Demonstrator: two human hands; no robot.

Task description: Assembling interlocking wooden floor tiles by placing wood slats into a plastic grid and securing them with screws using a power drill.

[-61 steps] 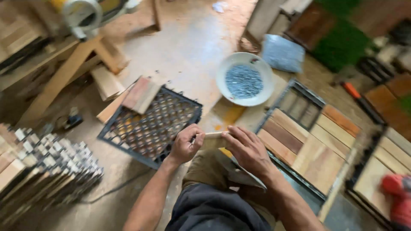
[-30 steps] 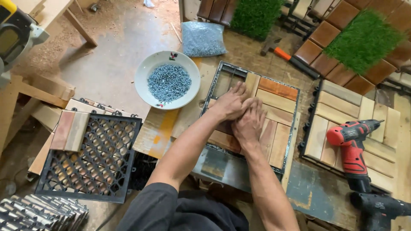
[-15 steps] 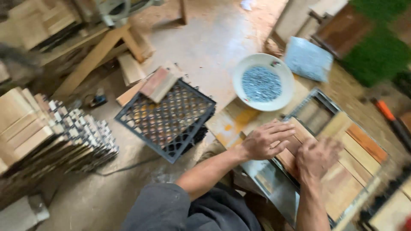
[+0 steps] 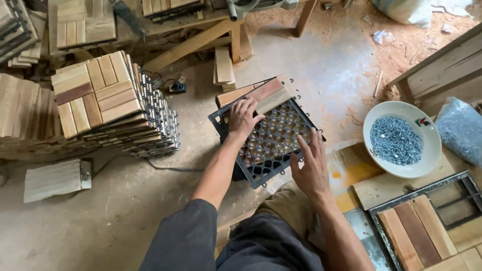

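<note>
A black plastic grid (image 4: 268, 138) lay on the concrete floor (image 4: 125, 221) in front of the person's knees, with wooden slats (image 4: 256, 95) lying across its far edge. The left hand (image 4: 243, 118) rested flat, fingers spread, on the grid's far left corner beside the slats. The right hand (image 4: 311, 165) hovered open at its near right edge. The grid looked light and stiff, though its open lattice might flex; gripping opposite edges would suit it best.

Both forearms are bare, as are the left hand (image 4: 243, 116) and right hand (image 4: 310, 168): no gloves, rings or watch. A dark grey sleeve covers the left upper arm; trousers are olive-khaki.
</note>
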